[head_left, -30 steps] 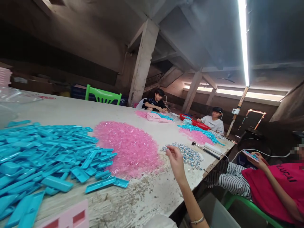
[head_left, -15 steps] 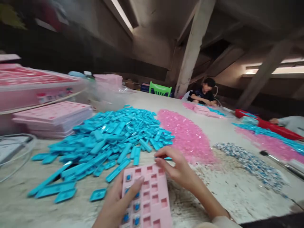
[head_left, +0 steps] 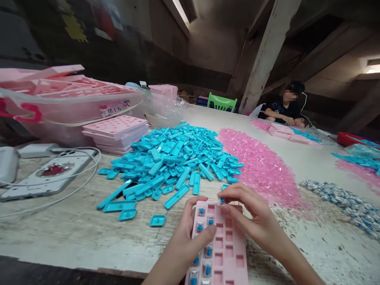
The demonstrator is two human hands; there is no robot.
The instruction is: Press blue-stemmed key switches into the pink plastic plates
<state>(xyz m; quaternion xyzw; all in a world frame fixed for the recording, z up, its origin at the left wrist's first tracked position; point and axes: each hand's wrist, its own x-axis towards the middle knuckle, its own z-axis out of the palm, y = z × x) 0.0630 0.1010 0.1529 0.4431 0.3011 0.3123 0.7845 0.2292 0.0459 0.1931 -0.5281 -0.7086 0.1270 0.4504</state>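
Head view, my left hand (head_left: 185, 241) lay curled on the pink tray (head_left: 227, 253) at bottom centre, thumb across its filled cells, my right hand (head_left: 252, 215) pinched a small blue piece (head_left: 221, 200) at the tray's top edge, blue pile (head_left: 175, 158) above, pink pile (head_left: 261, 166) right of it.

A pale pink tray (head_left: 227, 253) had small blue-and-white pieces (head_left: 202, 211) in some pockets. Behind it lay a heap of bright turquoise strips (head_left: 178, 158) and a heap of translucent pink bits (head_left: 261, 166). A speckled blue-and-white pile (head_left: 347, 202) sat at the right. The table (head_left: 74, 233) was off-white, scuffed with grey. A white phone (head_left: 47, 174) showed a red mark. A chair (head_left: 222, 103) was bright green.
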